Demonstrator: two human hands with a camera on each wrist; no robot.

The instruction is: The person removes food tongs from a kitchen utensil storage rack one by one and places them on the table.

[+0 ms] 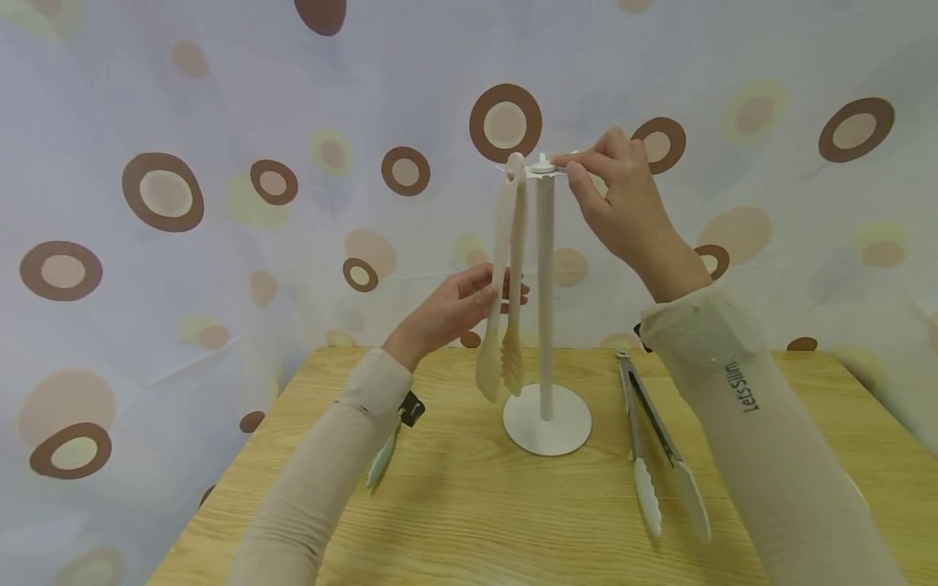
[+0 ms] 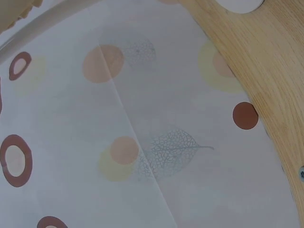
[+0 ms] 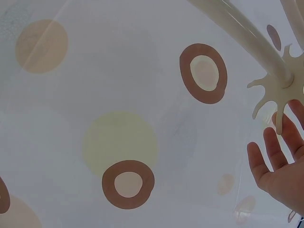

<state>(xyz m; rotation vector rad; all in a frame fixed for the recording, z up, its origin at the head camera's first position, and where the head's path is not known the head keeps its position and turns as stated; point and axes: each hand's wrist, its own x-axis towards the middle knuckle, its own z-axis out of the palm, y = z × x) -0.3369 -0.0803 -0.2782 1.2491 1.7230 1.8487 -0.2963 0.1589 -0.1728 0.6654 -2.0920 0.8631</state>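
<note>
A pair of cream tongs [image 1: 515, 244] hangs head down at the left side of the white utensil stand's hooked top. My left hand [image 1: 469, 301] holds the tongs about midway, thumb in front and fingers behind. At the top of the stand [image 1: 545, 285], my right hand [image 1: 623, 187] pinches the rim of the hooked disc between thumb and index finger. From below, the right wrist view shows the disc's curved hooks [image 3: 270, 95] with several fingers [image 3: 275, 152] spread beside them. In the left wrist view only a scalloped tong edge [image 2: 19, 14] shows; the left hand is out of frame.
Metal tongs with white tips [image 1: 659, 448] lie spread on the wooden table [image 1: 454, 505], right of the stand's round base [image 1: 547, 439]. A pale teal tip [image 1: 381, 464] shows beside my left forearm. A dotted curtain [image 1: 220, 98] closes off the back.
</note>
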